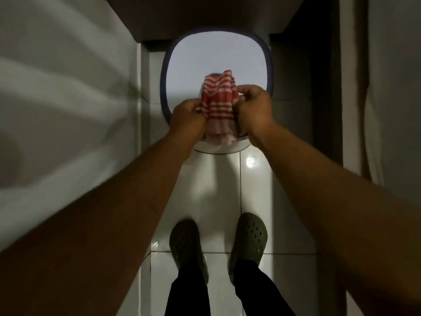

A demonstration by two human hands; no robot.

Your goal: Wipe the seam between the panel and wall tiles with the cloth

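both hands [224, 111] bunch the cloth [218, 106] — fingers mostly hidden.

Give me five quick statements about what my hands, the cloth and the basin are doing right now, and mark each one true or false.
1. Both hands hold the cloth. True: the left hand and the right hand each grip a side of it.
2. The cloth is plain blue. False: it is striped red and white.
3. The cloth is held above the basin. True: it hangs over the near part of the blue-rimmed basin.
4. The cloth is pressed against the wall tiles. False: it is bunched between the hands, clear of the walls.
5. The person is barefoot. False: both feet wear dark clogs on the floor tiles.
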